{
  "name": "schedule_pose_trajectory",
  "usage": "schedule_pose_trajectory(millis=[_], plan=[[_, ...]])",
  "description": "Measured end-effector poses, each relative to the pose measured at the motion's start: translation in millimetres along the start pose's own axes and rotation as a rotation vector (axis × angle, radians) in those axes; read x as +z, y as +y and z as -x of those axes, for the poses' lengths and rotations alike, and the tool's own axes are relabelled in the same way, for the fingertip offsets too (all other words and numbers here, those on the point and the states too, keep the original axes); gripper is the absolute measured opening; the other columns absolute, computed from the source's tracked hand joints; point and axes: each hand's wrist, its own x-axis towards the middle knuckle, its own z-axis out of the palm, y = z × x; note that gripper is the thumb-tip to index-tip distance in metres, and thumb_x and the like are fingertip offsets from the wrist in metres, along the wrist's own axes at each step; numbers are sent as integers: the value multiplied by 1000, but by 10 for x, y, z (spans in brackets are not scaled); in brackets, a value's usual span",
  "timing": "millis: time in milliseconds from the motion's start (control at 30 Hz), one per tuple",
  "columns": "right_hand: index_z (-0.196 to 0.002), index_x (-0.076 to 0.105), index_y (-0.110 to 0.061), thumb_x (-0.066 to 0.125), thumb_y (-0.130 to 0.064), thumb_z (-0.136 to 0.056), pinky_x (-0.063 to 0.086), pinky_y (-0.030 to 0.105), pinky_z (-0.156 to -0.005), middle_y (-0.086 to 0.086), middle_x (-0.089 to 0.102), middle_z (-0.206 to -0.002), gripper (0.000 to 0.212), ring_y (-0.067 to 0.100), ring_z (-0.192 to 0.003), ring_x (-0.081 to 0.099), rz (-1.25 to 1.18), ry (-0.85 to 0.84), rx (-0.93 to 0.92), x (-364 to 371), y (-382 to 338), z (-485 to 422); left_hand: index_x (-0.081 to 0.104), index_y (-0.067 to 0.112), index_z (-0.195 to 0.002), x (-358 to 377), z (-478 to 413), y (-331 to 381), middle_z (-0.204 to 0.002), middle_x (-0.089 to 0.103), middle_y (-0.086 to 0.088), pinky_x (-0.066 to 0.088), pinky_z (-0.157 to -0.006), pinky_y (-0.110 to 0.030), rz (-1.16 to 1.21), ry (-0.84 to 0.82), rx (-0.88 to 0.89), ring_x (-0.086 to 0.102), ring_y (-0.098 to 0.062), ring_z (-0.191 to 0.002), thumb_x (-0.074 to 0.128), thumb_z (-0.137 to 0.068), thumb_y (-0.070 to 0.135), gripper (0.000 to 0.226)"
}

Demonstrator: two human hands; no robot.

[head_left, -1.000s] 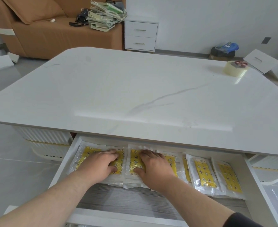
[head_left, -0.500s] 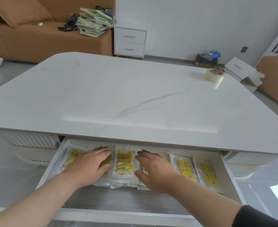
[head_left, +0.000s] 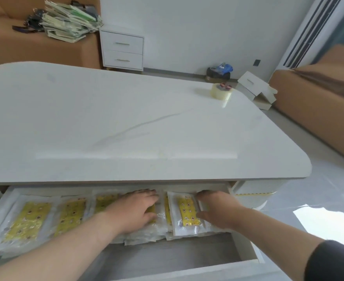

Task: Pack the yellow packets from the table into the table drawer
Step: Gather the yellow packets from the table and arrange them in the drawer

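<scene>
Head view: the left hand (head_left: 134,210) lies palm down on packets (head_left: 140,226) in the middle of the drawer (head_left: 246,250), fingers (head_left: 146,194) stretched flat and close together, pointing toward the drawer's back edge, thumb spread toward the right. It presses on the packets rather than gripping any. The right hand (head_left: 217,211) lies palm down near the drawer's right edge, fingers extended and slightly apart, thumb reaching left onto the lower right corner of a packet (head_left: 185,212) with a yellow panel. That packet sits between the two hands; whether the fingers curl around anything beneath cannot be told. More packets (head_left: 27,222) lie in a row toward the drawer's left edge, overlapping one another, all clear with yellow insides. The drawer's front strip is bare grey. The drawer stands pulled out under the near edge of the tabletop (head_left: 126,122), which is white. A tape roll (head_left: 220,91) stands near the tabletop's far right corner. No packets show on the tabletop.
</scene>
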Motion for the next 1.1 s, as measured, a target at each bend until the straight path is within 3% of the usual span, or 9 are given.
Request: schedule_pose_trajectory(millis=[67,167,400,533,667,767,867,967,1100], plan=[[-146,45,-33,58,-56,-91,41,32,-110,-10,46,-152,61,16,-136,46,-37,19,-32,96,18,-62,27,36,-153,52,-63,5,-162,17,15,16,-122,-41,-31,-19,-4,15,-7,-149,46,-96,54,63],[-150,38,-34,54,-59,-92,32,39,-117,-4,35,-158,65,22,-144,35,-29,35,-83,204,-9,-159,28,37,-152,127,-79,-6,-162,18,16,13,-119,-29,-62,0,0,16,-7,-149,47,-94,58,65],[-149,39,-37,47,-63,-93,26,43,-117,3,35,-154,63,28,-142,31,0,1,-109,330,-75,-272,29,36,-152,235,-84,-74,-162,16,14,1,-107,-16,-4,54,-3,12,-5,-149,44,-92,64,67],[-151,36,-36,43,-62,-96,23,42,-119,4,32,-155,61,28,-143,28,28,-6,-137,321,-90,-286,26,37,-152,250,-82,-107,-163,14,15,-2,-108,-18,4,17,-15,11,-5,-149,7,-60,85,105],[-153,30,-36,38,-60,-99,19,42,-120,3,26,-161,60,27,-147,25,64,-37,-181,299,-88,-284,25,36,-153,264,-88,-99,-163,13,14,-2,-108,-18,-10,56,-24,10,-6,-150,17,-76,82,90],[-157,22,-32,38,-60,-99,28,41,-118,1,23,-163,66,25,-147,30,82,-34,-205,146,-1,-208,23,37,-153,238,-78,-87,-164,11,13,-3,-108,-19,-45,40,-11,8,-6,-150,-3,-59,84,109],[-159,13,-22,54,-65,-90,38,42,-113,-1,23,-164,91,22,-146,33,152,-38,-176,0,174,-68,11,35,-156,187,-25,-17,-163,-2,14,-8,-107,-21,-89,30,-1,-1,-7,-150,12,-69,85,101],[-159,9,-14,74,-64,-73,35,42,-117,2,19,-165,119,23,-150,26,274,-105,-172,11,310,60,-10,28,-155,228,-3,59,-153,-26,11,-16,-109,-27,-200,-46,31,-20,-9,-146,23,-60,96,121],[-159,10,-11,67,-69,-76,18,37,-125,7,17,-166,116,24,-152,18,306,-45,-232,182,325,63,-20,18,-152,304,-56,205,-153,-33,0,-22,-110,-31,-291,-52,99,-32,-11,-134,37,-81,79,110]])
